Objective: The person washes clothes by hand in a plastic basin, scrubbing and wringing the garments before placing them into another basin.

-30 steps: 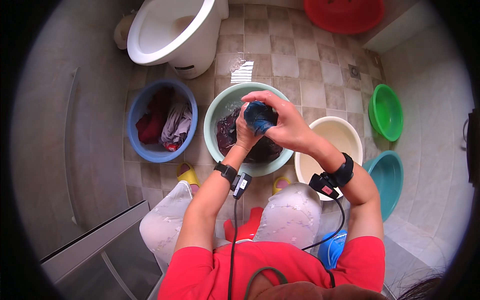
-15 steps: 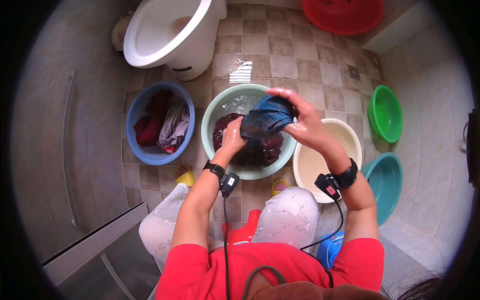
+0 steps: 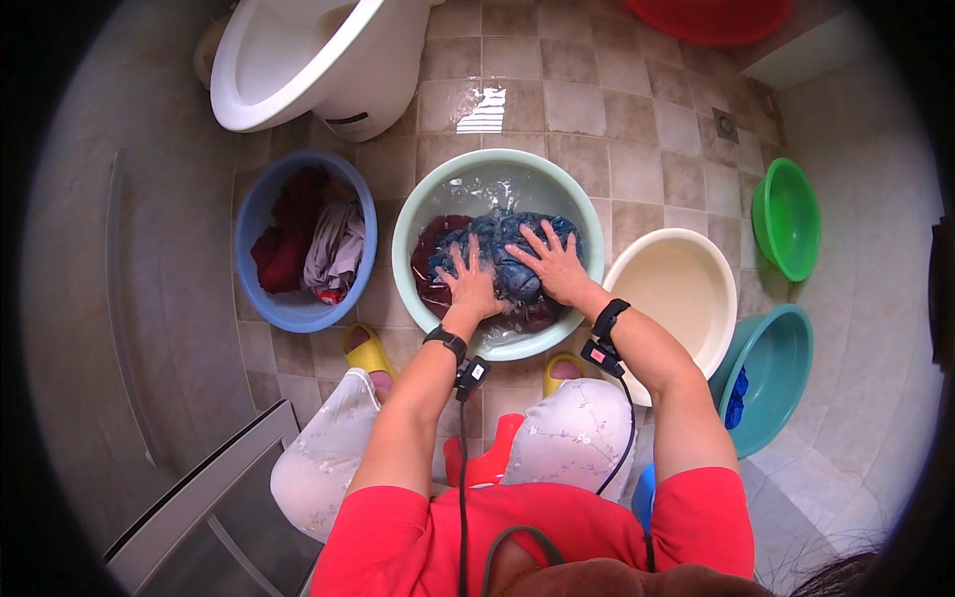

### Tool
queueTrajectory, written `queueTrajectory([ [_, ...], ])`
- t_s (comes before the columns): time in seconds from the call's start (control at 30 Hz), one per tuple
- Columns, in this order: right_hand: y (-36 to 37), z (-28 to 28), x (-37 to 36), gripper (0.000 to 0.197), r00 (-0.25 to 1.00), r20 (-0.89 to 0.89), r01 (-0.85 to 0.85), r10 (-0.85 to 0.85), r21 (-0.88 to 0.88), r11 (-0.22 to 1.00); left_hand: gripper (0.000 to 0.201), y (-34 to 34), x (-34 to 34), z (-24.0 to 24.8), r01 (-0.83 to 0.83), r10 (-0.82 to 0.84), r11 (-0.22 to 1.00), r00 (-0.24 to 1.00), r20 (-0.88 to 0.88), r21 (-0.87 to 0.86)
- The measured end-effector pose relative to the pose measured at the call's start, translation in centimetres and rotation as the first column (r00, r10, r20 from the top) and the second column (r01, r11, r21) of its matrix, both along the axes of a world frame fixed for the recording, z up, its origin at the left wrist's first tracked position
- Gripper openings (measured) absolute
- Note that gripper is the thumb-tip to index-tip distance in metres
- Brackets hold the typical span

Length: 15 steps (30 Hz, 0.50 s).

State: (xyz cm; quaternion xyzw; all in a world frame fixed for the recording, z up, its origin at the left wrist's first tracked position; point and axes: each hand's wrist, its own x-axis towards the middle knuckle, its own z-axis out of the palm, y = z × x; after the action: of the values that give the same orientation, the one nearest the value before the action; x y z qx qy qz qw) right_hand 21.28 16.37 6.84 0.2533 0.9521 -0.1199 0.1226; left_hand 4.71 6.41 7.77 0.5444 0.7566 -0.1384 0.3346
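Blue cloth (image 3: pixel 502 225) lies wet in the basin (image 3: pixel 497 155), maroon cloth (image 3: pixel 429 261) toward nine o'clock. Left hand (image 3: pixel 472 287) at seven and right hand (image 3: pixel 553 269) at four touch the blue cloth, each grip spread wide. Even, gentle palm pressure should limit splashing.

Maroon cloth (image 3: pixel 430 271) partly hidden under blue cloth (image 3: pixel 517 283) and fingers (image 3: pixel 475 251). At floor's (image 3: pixel 572 65) far edge, toilet (image 3: pixel 376 90) and red basin (image 3: pixel 714 20) cut off by picture's top. Blue object (image 3: pixel 644 496) mostly hidden by red sleeve (image 3: pixel 701 512); kind unclear.
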Motion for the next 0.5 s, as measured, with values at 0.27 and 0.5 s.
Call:
queueTrajectory([
  [0.27, 1.8, -3.4, -0.4, 0.075, 0.997, 0.071, 0.002, -0.005, 0.039, 0.999, 0.119, 1.5, -0.8, -1.4, 0.035, -0.029, 0.995, 0.998, 0.06, -0.095],
  [0.5, 1.9, -4.0, -2.3, 0.072, 0.981, 0.192, 0.052, -0.035, -0.084, 0.995, 0.123, 0.1, -1.9, -6.2, -0.006, 0.012, 0.996, 0.998, 0.068, -0.093],
])
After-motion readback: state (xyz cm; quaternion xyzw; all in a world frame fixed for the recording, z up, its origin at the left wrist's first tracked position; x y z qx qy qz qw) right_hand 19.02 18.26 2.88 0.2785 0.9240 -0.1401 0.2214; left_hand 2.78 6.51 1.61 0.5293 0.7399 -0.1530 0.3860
